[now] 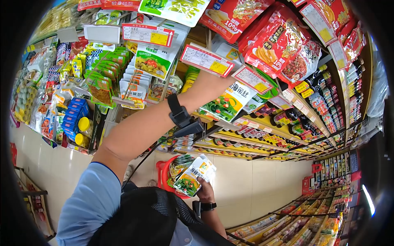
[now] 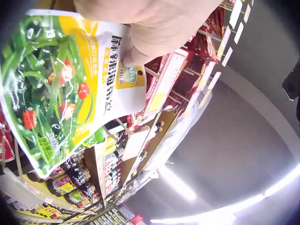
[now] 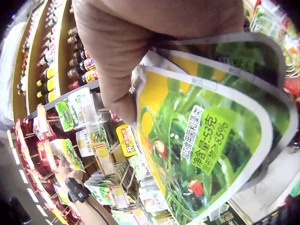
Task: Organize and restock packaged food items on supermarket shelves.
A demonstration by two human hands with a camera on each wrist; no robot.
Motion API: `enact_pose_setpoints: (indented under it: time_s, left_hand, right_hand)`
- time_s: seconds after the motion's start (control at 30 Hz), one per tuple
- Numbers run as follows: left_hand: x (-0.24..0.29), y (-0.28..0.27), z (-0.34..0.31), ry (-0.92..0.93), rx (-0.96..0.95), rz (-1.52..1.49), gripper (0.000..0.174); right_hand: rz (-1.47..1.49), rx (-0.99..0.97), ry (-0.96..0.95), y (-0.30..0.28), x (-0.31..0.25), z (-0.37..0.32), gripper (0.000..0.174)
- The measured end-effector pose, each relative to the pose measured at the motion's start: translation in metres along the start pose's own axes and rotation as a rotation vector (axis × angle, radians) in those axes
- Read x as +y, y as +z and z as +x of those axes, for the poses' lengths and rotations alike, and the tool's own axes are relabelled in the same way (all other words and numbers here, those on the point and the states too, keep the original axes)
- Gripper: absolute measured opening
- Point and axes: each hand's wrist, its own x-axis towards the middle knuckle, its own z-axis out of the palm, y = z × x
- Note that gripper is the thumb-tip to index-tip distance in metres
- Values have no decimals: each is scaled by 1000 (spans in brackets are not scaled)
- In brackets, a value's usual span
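Two hands (image 1: 206,190) gripping packets (image 1: 188,183), stocked shelves (image 1: 262,132), pale tiled floor (image 1: 250,180) (glossy).

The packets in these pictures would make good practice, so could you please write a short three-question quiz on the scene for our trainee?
1. Multiple choice: what does the left hand pinch?
a) a bottle
b) a packet
c) a price tag
2. True or false: the right hand holds several overlapping packets.
3. Short answer: what colour is the sleeve on the left arm?

Key:
1. b; its thumb presses the front.
2. True; the right wrist view shows them fanned out.
3. Light blue.
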Motion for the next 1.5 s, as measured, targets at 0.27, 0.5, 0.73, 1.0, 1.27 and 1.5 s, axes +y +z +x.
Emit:
enact_pose_setpoints:
  time_s: [0.27, 0.5, 0.73, 1.0, 1.27, 1.5]
  left_hand:
    - [7, -2, -3, -45, -25, -14, 29]
    - [8, -8, -9, -226, 64, 6, 24]
    - [-8, -3, -9, -155, 30, -60, 25]
    - [18, -3, -7, -147, -2, 60, 23]
    - [20, -15, -14, -323, -20, 72, 24]
    - [21, -11, -5, -213, -14, -10, 31]
  right_hand:
    - [9, -27, -10, -7, 6, 6, 60]
    - [-3, 18, 12, -7, 7, 13, 54]
    - [10, -15, 7, -2, 4, 22, 56]
    - [28, -43, 45, 14, -4, 34, 57]
    - [71, -31, 90, 10, 2, 46, 58]
    - [21, -21, 32, 12, 6, 54, 53]
